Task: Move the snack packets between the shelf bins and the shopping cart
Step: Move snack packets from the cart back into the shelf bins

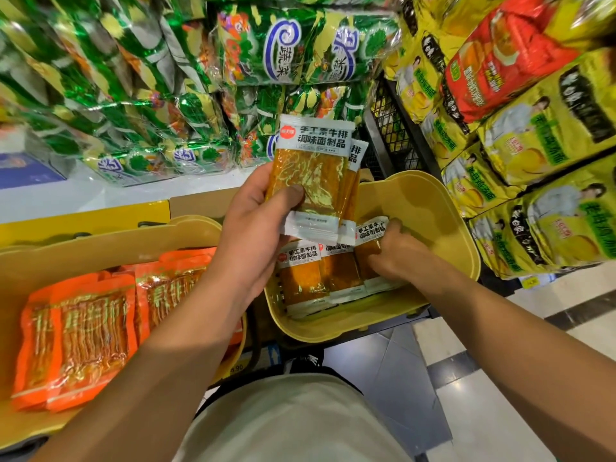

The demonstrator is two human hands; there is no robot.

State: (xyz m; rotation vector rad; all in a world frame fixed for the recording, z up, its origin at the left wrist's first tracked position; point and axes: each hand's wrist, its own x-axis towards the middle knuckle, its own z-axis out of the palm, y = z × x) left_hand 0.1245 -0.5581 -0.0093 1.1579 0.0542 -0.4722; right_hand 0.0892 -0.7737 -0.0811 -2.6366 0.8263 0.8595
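Yellow shelf bin [443,228]: left hand [256,221] gripping upright packets [310,175], right hand [396,255] pinching another packet [368,248].

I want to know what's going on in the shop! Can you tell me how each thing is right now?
left hand: grips a stack of yellow packets, raised
held yellow packets: upright above the bin
right hand: reaches into the bin, fingers on a packet
right yellow bin: partly filled
yellow packets in bin: lying overlapped
orange packets: lying in the left yellow bin
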